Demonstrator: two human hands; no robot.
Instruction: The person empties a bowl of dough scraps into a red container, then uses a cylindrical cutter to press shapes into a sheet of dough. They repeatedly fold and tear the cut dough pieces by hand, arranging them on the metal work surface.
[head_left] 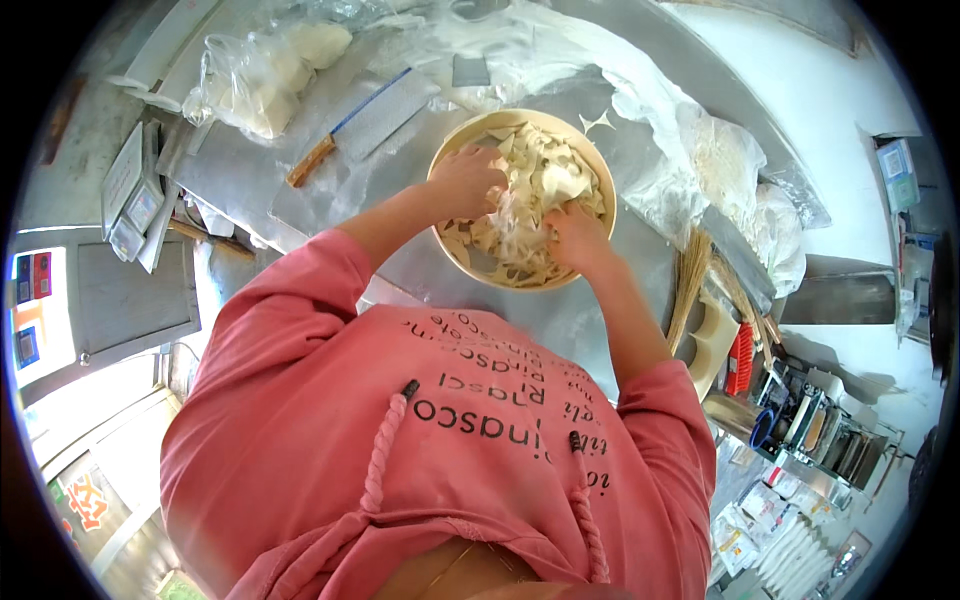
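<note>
A round cream bowl [446, 142] holds many pale, flat, floury dough pieces [535, 155], some blurred by motion in the middle. My left hand [470, 182] reaches into its left side with bent fingers over the pieces; their tips are blurred and partly hidden, so I cannot tell what they grip. On the right side my right hand [572, 232] is down among the pieces, fingers curled into them.
A steel worktop [640, 270] surrounds the bowl. A long wooden-handled knife [312, 160] and bagged dough [255, 85] lie back left. Floury plastic sheeting [690, 150] covers the back right; a straw brush [688, 280] and red rack [738, 358] sit at right.
</note>
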